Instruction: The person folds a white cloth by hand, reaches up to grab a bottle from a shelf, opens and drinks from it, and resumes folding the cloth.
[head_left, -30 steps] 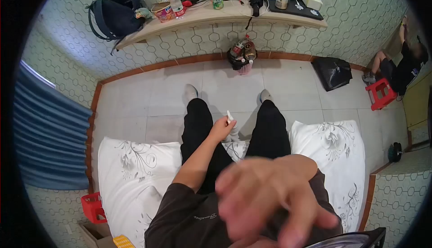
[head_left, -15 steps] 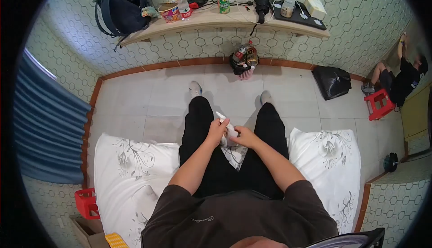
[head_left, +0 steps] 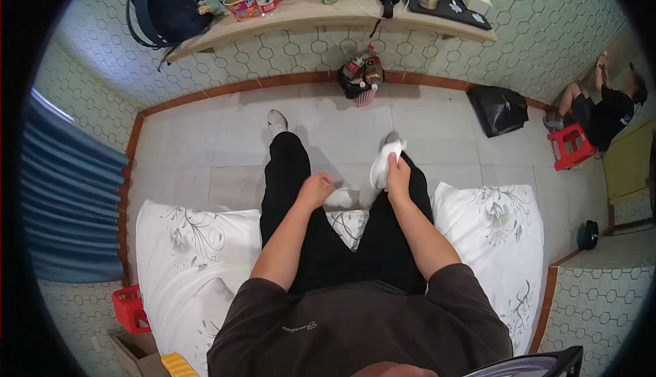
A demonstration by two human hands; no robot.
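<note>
Left hand (head_left: 316, 191) is curled, can't tell if it's gripping anything; pale bundle (head_left: 339, 200) just to its right. Right hand (head_left: 398, 177) has the white cloth (head_left: 384, 165), way nearer than the left, sticking out forward-left of its fingers, long axis pointing mostly away from the body.

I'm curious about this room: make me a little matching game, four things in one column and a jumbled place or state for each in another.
Things:
1. White bundle
2. Dark backpack
3. Bin
4. Black bag

Places and states:
A. On the floor, near the seated person
B. In the right hand
C. Filled with bottles
D. At the shelf's left end

Pairs: 1-B, 2-D, 3-C, 4-A
</note>
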